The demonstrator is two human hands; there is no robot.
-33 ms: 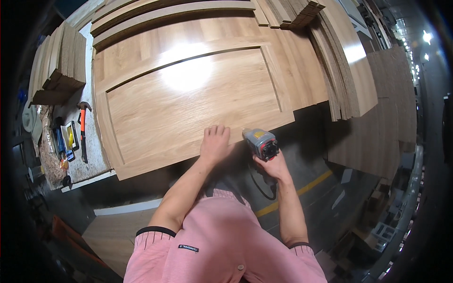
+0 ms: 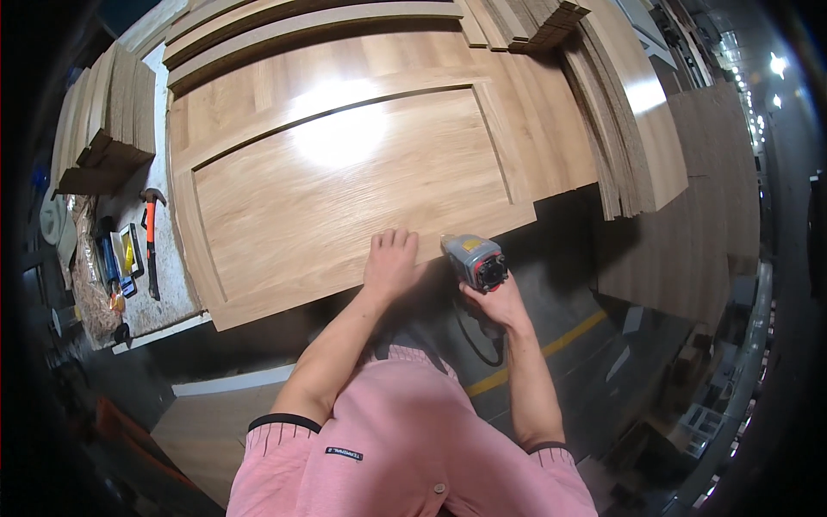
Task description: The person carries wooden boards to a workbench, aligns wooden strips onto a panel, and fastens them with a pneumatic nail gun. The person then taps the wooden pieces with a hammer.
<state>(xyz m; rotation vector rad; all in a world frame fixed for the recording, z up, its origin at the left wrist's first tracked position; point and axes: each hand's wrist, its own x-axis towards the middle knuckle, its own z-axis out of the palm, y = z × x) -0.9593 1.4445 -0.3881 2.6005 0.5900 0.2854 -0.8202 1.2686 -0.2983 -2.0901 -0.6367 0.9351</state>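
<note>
The power tool, a grey handheld unit with an orange top and a dark round rear end ringed in red, sits at the near edge of the wooden door panel, right of centre in the head view. The right hand is wrapped around its lower body and holds it against the panel edge; a dark cable hangs from it toward the floor. The left hand lies just beside the tool, palm down, fingers spread flat on the panel's lower rail, gripping nothing. The panel is light oak in colour, with a recessed central field and a bright reflection of a lamp near its middle, and it rests on the worktop. Compared with the earlier frame, no shift is visible: tool, both hands and panel keep the same positions. On the left strip of the worktop lies a hammer with an orange handle, next to small hand tools too small to identify. A stack of wooden boards stands behind it. More boards lean on edge to the right of the panel. A yellow line runs across the dark floor below.
</note>
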